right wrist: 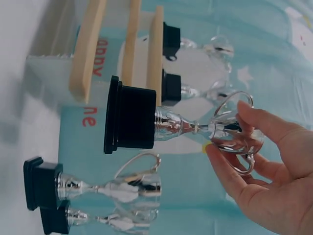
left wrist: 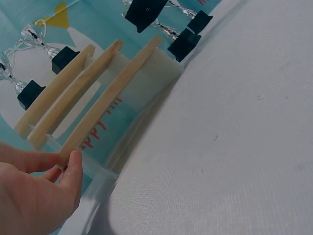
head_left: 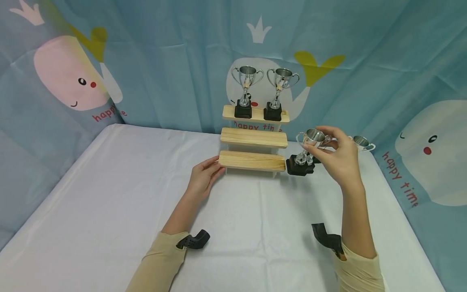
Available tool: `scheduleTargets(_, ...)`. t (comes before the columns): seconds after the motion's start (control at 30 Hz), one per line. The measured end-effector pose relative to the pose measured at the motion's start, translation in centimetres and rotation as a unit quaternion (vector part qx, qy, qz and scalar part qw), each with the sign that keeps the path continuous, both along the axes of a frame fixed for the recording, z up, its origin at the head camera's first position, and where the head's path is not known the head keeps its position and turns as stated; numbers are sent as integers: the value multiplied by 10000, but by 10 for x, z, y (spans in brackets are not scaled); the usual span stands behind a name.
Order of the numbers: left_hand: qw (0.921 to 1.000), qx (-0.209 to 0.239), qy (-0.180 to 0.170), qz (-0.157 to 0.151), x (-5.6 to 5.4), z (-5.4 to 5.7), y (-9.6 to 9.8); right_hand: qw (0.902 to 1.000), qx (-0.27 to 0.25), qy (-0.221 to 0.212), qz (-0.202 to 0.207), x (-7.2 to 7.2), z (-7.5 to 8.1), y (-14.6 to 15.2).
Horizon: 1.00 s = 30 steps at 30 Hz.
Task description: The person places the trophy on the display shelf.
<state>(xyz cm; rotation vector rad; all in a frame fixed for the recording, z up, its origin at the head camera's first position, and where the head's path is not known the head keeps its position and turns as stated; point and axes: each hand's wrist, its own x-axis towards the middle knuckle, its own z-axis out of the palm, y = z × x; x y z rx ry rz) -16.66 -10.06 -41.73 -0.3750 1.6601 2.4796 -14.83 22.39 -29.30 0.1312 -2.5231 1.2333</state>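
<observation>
At the centre of the head view, a three-tier wooden stand (head_left: 254, 138) is set on a white-covered bench (head_left: 109, 194), backed by a blue curtain (head_left: 164, 81) printed with pale whales. On its top tier two silver trophies, one left (head_left: 247, 81) and one right (head_left: 281, 83), are carried upright on black bases. The left end of the lowest tier is held by the left hand (head_left: 202, 177). Just right of that tier, a black-based silver cup (head_left: 310, 140) is gripped by the right hand (head_left: 340, 157). Behind that hand a further trophy (head_left: 362, 142) is partly hidden. Tan sleeves (head_left: 157, 259) are worn, with a black mount (head_left: 197, 240) at each wrist.

From the left wrist, the stand is seen slantwise. The plank end is pinched narrowly between left thumb and fingers. Along the top edge, the base of the gripped cup is cut off by the frame; two more black bases are seen beyond it.

From the right wrist, the bowl is held between right thumb and fingers, handles beside them. The base is raised off the bench, near the lowest plank's end; contact cannot be told. Alongside, two trophies are stood close together, their cups overlapped in sight.
</observation>
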Motion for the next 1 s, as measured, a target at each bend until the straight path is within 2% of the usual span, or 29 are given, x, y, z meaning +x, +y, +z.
scheduleTargets(0.57,9999,16,-119,39,-1,2,2,9988,-282,99,397,-15,18,-34)
scheduleTargets(1.0,9999,42,-56,74,-1,1,3,9984,-302,257,396,-33,31,-65)
